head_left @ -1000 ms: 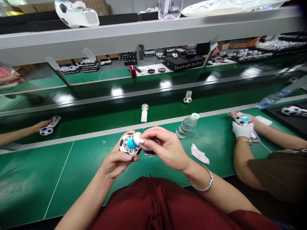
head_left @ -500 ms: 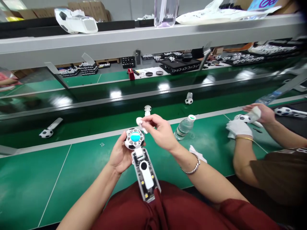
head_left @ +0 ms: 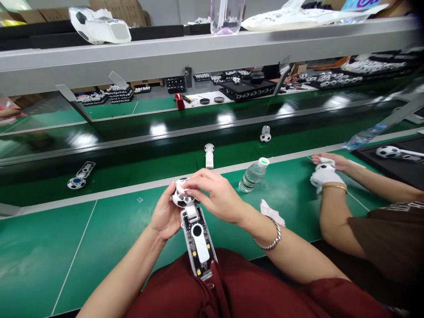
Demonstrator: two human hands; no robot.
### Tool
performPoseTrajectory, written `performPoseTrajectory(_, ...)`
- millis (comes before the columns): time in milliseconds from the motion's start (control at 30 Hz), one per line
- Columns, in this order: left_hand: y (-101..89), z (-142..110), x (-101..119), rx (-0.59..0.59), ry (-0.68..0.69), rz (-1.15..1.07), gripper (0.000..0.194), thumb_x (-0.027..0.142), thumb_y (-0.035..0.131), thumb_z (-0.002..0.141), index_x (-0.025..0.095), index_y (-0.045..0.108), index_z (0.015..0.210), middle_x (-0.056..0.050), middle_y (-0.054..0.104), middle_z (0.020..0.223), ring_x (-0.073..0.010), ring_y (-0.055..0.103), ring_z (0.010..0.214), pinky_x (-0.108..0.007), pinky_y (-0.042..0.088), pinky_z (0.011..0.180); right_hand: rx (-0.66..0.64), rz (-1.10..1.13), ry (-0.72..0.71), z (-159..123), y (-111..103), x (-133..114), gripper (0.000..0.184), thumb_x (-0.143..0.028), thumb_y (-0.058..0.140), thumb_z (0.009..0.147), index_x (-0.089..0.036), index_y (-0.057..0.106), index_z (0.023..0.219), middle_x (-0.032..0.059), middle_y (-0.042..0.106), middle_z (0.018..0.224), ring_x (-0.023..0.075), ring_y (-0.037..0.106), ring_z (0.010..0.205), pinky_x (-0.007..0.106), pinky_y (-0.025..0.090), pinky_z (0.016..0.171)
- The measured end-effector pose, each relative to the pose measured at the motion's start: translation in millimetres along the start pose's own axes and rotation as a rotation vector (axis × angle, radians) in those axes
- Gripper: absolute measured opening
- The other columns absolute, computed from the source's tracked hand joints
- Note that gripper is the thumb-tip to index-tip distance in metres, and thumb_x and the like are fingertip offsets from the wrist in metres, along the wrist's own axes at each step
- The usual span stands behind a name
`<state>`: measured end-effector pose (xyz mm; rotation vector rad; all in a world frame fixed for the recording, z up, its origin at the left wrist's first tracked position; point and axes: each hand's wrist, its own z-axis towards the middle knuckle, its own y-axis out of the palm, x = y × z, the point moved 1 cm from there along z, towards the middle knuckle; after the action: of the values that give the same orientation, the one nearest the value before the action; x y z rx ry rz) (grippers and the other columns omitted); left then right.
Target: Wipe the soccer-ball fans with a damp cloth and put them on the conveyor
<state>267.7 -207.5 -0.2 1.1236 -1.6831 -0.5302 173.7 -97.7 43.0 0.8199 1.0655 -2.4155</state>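
Observation:
My left hand (head_left: 164,214) is wrapped round the head of a handheld fan (head_left: 200,243) with a soccer-ball pattern. Its clear handle points down toward my lap and shows a circuit board, a white strip and a black round part. My right hand (head_left: 215,194) is closed in a pinch at the front of the ball head, pressing a small white piece (head_left: 183,191) against it. The fingers cover most of the piece and the middle of the head.
A water bottle (head_left: 253,175) and crumpled white paper (head_left: 272,213) are right of my hands. Beyond the table edge lie fans (head_left: 209,157), (head_left: 265,134) and an opened one (head_left: 77,182). A co-worker's gloved hand (head_left: 326,176) works at right, beside a black tray (head_left: 397,161). A shelf (head_left: 165,51) crosses above.
My right hand has come down and left, bringing the small white piece onto the blue centre of the fan head. Fans beyond the table edge have shifted right. The co-worker's hands have drawn together.

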Motion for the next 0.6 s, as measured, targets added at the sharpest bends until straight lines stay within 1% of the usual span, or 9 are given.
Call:
performPoseTrajectory(33, -0.4, 0.3, -0.2, 0.005, -0.004, 0.01, 0.033, 0.042, 0.06, 0.072, 0.015, 0.056, 0.091, -0.003, 0.06, 0.078, -0.0158, 0.058, 0.068, -0.026, 0.049, 0.06, 0.019, -0.032, 0.019, 1.1, 1.0, 2.7, 0.015, -0.021, 0.049, 0.084, -0.016, 0.062, 0.091, 0.0034, 0.057, 0.087, 0.0108, 0.052, 0.083, 0.025, 0.042, 0.076)
performPoseTrajectory(100, -0.4, 0.2, -0.2, 0.018, -0.013, 0.049, 0.039, 0.048, 0.054, 0.075, 0.014, 0.055, 0.093, -0.006, 0.06, 0.078, -0.0177, 0.058, 0.066, -0.028, 0.048, 0.058, 0.104, -0.002, 0.079, 2.6, 0.9, 10.2, 0.014, -0.021, 0.05, 0.083, -0.015, 0.061, 0.088, 0.0033, 0.057, 0.086, 0.0102, 0.052, 0.082, 0.023, 0.042, 0.075)
performPoseTrajectory(200, -0.7, -0.8, 0.9, 0.069, -0.052, 0.08, 0.045, 0.054, 0.045, 0.078, 0.012, 0.055, 0.092, -0.009, 0.059, 0.074, -0.0175, 0.056, 0.06, -0.029, 0.047, 0.056, 0.25, 0.155, 0.214, -1.8, -1.0, 23.7, 0.014, -0.024, 0.052, 0.082, -0.014, 0.06, 0.086, 0.0031, 0.056, 0.083, 0.0085, 0.051, 0.075, 0.021, 0.042, 0.07)
performPoseTrajectory(267, -1.9, -0.9, 2.1, 0.08, -0.073, 0.08, 0.047, 0.055, 0.042, 0.078, 0.012, 0.055, 0.092, -0.01, 0.059, 0.073, -0.0175, 0.056, 0.06, -0.03, 0.047, 0.056, 0.295, 0.258, 0.324, -10.5, -0.8, 33.1, 0.016, -0.028, 0.053, 0.081, -0.014, 0.06, 0.087, 0.0032, 0.056, 0.083, 0.0081, 0.05, 0.071, 0.021, 0.042, 0.067)
performPoseTrajectory(433, -8.0, 5.5, 2.8, 0.111, -0.113, 0.063, 0.048, 0.057, 0.042, 0.077, 0.012, 0.056, 0.087, -0.012, 0.059, 0.075, -0.0173, 0.055, 0.058, -0.032, 0.048, 0.054, 0.33, 0.558, 0.602, -45.9, 8.6, 58.9, 0.027, -0.036, 0.056, 0.078, -0.013, 0.057, 0.09, 0.0045, 0.057, 0.08, 0.0097, 0.051, 0.067, 0.023, 0.042, 0.064)
performPoseTrajectory(533, -12.5, 13.4, 2.3, 0.131, -0.142, 0.031, 0.049, 0.057, 0.044, 0.076, 0.011, 0.055, 0.086, -0.012, 0.059, 0.076, -0.0175, 0.054, 0.057, -0.033, 0.048, 0.055, 0.368, 0.765, 0.789, -74.6, 19.0, 76.5, 0.032, -0.038, 0.062, 0.073, -0.013, 0.056, 0.091, 0.004, 0.057, 0.081, 0.0089, 0.05, 0.068, 0.022, 0.041, 0.063)
performPoseTrajectory(600, -19.3, 20.3, 1.8, 0.161, -0.179, -0.018, 0.051, 0.059, 0.043, 0.076, 0.01, 0.054, 0.086, -0.011, 0.059, 0.077, -0.0186, 0.055, 0.061, -0.036, 0.048, 0.059, 0.381, 0.862, 0.908, -96.9, 27.1, 88.9, 0.036, -0.04, 0.064, 0.07, -0.013, 0.055, 0.093, 0.0035, 0.057, 0.08, 0.0084, 0.048, 0.068, 0.021, 0.039, 0.062)
